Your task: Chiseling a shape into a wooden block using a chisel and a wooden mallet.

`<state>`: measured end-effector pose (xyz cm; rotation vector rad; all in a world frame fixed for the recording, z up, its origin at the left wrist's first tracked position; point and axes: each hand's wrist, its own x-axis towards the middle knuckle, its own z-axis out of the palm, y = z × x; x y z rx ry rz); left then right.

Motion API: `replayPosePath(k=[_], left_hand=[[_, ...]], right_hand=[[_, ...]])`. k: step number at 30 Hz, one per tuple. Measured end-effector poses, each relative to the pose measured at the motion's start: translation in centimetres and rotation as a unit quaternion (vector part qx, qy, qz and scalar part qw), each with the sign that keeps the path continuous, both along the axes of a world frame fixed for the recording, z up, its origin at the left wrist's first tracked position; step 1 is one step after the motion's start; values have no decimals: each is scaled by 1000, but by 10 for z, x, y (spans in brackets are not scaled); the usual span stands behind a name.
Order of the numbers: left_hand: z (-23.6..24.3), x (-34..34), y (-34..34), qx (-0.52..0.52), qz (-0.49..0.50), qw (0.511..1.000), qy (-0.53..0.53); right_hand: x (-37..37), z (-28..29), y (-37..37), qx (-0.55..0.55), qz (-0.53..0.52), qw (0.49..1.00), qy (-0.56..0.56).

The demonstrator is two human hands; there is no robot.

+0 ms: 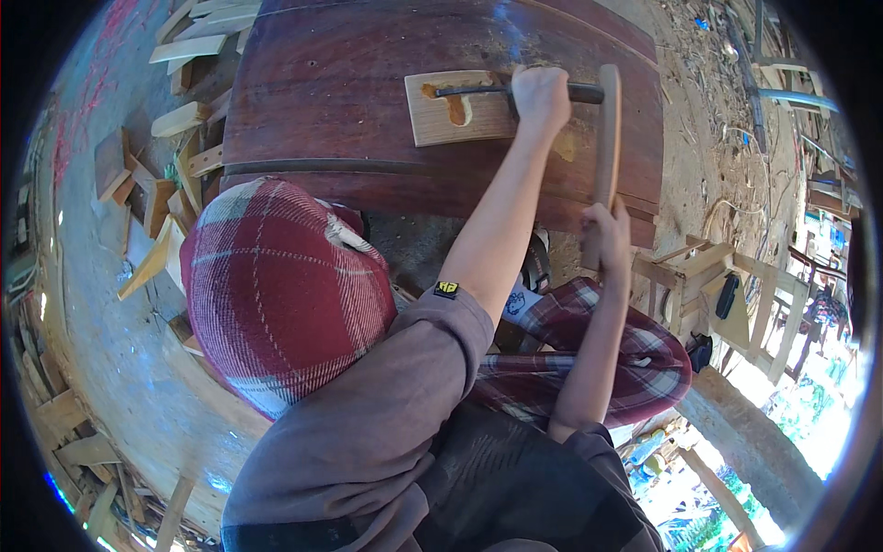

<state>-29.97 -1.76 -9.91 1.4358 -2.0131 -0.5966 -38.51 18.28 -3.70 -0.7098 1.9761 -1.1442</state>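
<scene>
On bench (pixel 322 101), carved wd blk (pixel 432 125), L grip (pixel 541 103) clamped on chisel (pixel 585 93), R grip (pixel 607 232) clamped on bat (pixel 608 138)

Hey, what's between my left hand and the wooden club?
In the head view, the chisel's dark rear end lies between your left hand and the wooden club.

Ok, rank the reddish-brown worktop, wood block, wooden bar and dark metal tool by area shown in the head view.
1. Reddish-brown worktop
2. Wood block
3. Wooden bar, longer than the block but narrow
4. Dark metal tool, thin and partly hidden
</scene>
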Motion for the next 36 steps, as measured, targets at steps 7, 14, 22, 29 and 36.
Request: replayPosePath(k=[7, 14, 22, 29, 36], left_hand=[[-5, 5, -1, 18, -23, 998, -64], [1, 12, -2, 46, -42, 995, -81], [124, 100, -12, 49, 28, 992, 117], [40, 196, -52, 168, -69, 983, -30], [31, 165, -30, 183, -16, 973, -141]], right_hand=[[-11, 23, -4, -21, -12, 1000, -4], [15, 14, -3, 51, 73, 996, 21], [-18, 53, 11, -58, -91, 992, -60], [1, 57, 7, -37, -42, 998, -25], [16, 71, 5, -68, 24, 997, -9]])
